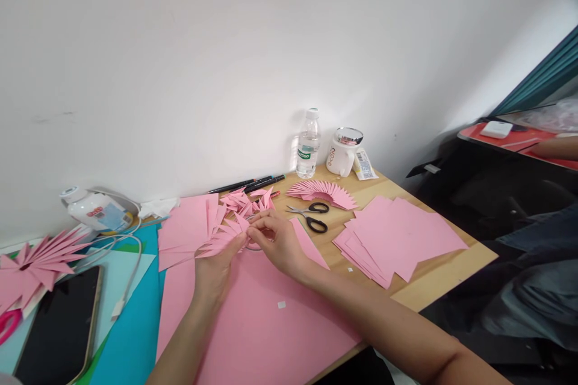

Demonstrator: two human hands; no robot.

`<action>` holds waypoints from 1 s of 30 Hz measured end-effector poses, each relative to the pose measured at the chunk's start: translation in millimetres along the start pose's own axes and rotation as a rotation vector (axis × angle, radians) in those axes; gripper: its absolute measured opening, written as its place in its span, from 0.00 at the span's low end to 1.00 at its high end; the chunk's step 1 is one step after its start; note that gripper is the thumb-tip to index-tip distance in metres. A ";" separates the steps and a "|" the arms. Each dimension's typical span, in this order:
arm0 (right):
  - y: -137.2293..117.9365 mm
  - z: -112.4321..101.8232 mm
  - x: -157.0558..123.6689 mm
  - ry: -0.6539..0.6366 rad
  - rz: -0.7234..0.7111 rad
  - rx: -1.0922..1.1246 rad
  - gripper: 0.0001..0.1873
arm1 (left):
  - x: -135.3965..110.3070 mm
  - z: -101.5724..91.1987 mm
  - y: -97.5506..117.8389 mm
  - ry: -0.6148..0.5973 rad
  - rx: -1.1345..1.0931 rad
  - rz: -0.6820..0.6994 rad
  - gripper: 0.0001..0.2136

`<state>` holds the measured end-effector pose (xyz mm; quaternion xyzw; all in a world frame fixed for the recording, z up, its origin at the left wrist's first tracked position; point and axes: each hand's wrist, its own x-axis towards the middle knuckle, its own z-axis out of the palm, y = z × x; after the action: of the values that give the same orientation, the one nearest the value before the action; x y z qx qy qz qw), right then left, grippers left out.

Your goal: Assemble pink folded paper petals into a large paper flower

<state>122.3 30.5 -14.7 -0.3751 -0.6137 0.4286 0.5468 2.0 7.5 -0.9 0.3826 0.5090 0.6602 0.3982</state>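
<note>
Your left hand point(215, 274) and right hand point(280, 245): fingers pinched shut on one pink folded-paper fan point(223, 239), pointed pleats splayed leftward, held over the pink sheet point(271, 325) on the bench point(447, 274). Beyond: scissors point(313, 216), stacked pink squares point(397, 234), pleated half-fan point(323, 191).

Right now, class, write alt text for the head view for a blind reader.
Left hand and right hand hold a fan of folded pink paper points above a large pink paper sheet on a wooden desk. Black-handled scissors and a stack of pink paper squares lie to the right.
</note>
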 end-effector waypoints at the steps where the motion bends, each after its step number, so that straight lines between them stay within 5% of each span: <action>1: 0.1 -0.1 0.1 0.001 -0.012 -0.010 0.07 | -0.4 0.3 -0.3 -0.026 0.019 -0.006 0.12; 19: 0.6 -0.8 0.4 0.016 -0.094 -0.147 0.07 | 2.6 -6.5 -14.4 -0.013 0.330 0.159 0.11; 30: 2.6 -0.2 0.2 0.016 -0.116 -0.165 0.08 | -1.2 -1.4 -5.6 -0.024 0.183 0.034 0.13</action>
<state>122.5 31.6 -17.1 -0.3861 -0.6634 0.3410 0.5428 2.0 6.7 -6.7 0.4339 0.5559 0.6130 0.3564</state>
